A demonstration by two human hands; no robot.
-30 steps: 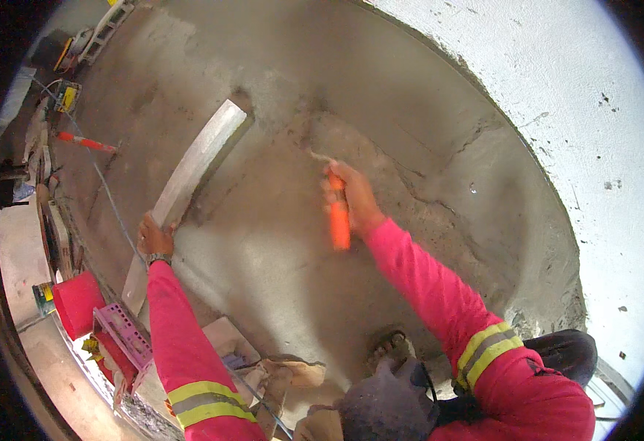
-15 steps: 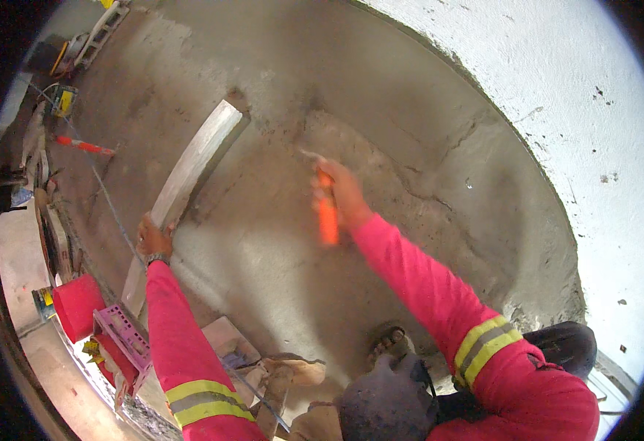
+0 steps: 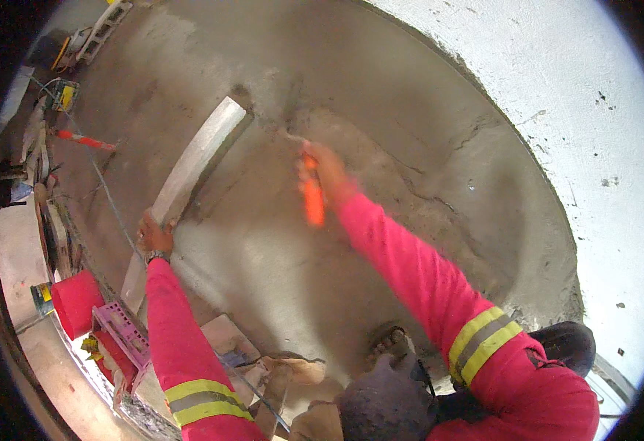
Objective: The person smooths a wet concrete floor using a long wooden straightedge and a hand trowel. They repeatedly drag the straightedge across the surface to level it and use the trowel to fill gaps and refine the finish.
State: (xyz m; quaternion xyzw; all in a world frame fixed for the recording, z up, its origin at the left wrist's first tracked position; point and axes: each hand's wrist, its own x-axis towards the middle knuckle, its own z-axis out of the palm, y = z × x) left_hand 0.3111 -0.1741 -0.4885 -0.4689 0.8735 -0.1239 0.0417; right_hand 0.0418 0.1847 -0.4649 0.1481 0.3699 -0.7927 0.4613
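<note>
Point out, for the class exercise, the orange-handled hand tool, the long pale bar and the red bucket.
Orange-handled hand tool (image 3: 313,203): head view, on the lower part of its handle.
Long pale bar (image 3: 184,182): head view, on its top face.
Red bucket (image 3: 76,305): head view, on its wall.

Red bucket (image 3: 77,303) and pink crate (image 3: 122,331) on your left, white wall (image 3: 594,147) on your right
Farther up your left side, you have an orange-red rod (image 3: 85,140) and a pale slotted block (image 3: 104,31) (your bucket sits just beside the crate).
</note>
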